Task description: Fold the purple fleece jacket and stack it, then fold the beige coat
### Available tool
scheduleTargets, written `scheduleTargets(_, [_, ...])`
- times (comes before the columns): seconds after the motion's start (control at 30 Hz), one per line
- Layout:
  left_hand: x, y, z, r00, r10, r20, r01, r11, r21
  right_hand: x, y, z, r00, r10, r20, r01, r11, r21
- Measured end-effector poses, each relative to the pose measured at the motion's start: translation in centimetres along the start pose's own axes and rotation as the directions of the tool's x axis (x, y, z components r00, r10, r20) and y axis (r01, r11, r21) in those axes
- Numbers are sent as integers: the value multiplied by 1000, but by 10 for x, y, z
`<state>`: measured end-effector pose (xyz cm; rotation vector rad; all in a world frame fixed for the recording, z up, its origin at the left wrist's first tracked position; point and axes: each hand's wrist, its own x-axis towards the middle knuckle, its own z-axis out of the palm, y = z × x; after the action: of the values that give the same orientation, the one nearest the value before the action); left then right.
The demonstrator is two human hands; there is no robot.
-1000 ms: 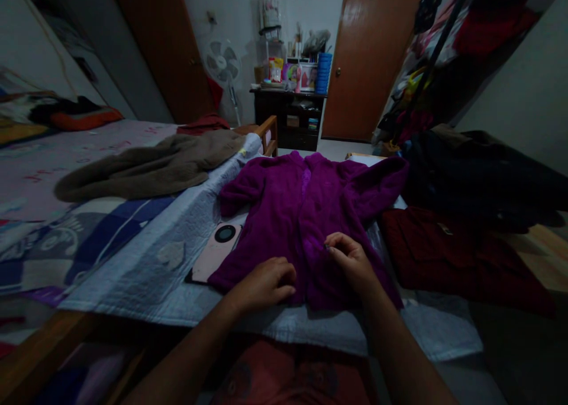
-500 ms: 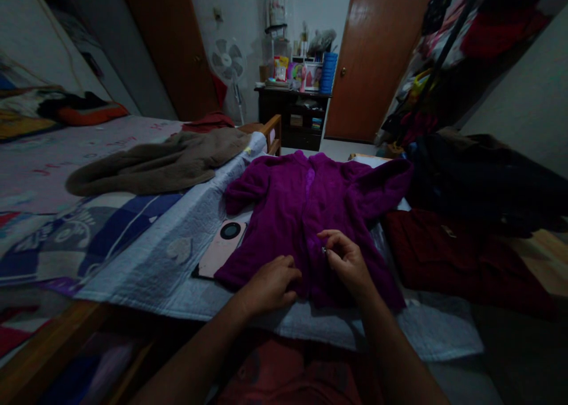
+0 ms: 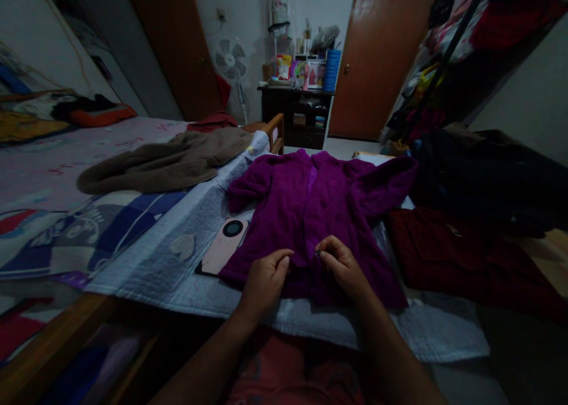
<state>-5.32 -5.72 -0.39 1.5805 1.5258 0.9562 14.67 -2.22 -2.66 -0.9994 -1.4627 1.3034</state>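
Observation:
A purple jacket [image 3: 288,203] lies spread front side up, its sleeves out to both sides and its front opening running down the middle. Over the lower left front panel is my left hand [image 3: 268,277], thumb and forefinger closed together on the cloth beside the opening. My right hand [image 3: 342,267] is across the opening from it, pinching a small shiny metallic piece [image 3: 318,253] at its fingertips; its exact kind is too small to make out. A pale pink phone-like object [image 3: 220,252] with a round black camera area lies partly under the jacket's left edge.
A light blue quilted cover [image 3: 177,280] lies under the jacket. To the left is a brown fleece garment [image 3: 160,162]; to the right are a folded dark red garment [image 3: 430,251] and a dark clothes pile [image 3: 483,180]. A fan [image 3: 231,61] stands at the back.
My left hand has turned and risen slightly, its thumb and forefinger now together on the cloth. My right hand has shifted a little left and down, bringing the metallic piece nearer the opening.

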Motion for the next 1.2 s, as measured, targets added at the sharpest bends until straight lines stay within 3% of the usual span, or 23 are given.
scheduleTargets(0.17, [0, -11, 15, 987, -151, -58, 112, 898, -425, -3, 5, 0, 1000, 14, -18, -13, 1000, 22])
scheduleTargets(0.33, [6, -11, 18, 921, -367, -131, 137, 618, -774, -2, 8, -1, 999, -4, -36, 4, 1000, 10])
scheduleTargets(0.47, [12, 5, 15, 890, -451, -61, 142, 403, -904, -1, 9, 0, 1000, -11, -21, 11, 1000, -10])
scheduleTargets(0.6, [16, 13, 26, 895, -447, 20, 190, 339, -921, 0, 12, 3, 1000, -7, -24, 6, 1000, -31])
scheduleTargets(0.7, [18, 8, 40, 913, -407, 36, 203, 376, -904, -1, 16, 5, 999, -37, -26, 36, 998, -49])
scheduleTargets(0.83, [19, 1, 52, 945, -320, -71, 114, 524, -844, -3, 17, 8, 998, -62, -27, 60, 995, -75])
scheduleTargets(1.07, [21, -1, 57, 960, -159, -232, -34, 754, -656, -3, 15, 9, 996, -70, -61, 66, 995, -69])
scheduleTargets(1.2, [21, -3, 58, 961, -83, -264, -69, 853, -517, -4, 16, 9, 994, -86, -73, 80, 993, -89])
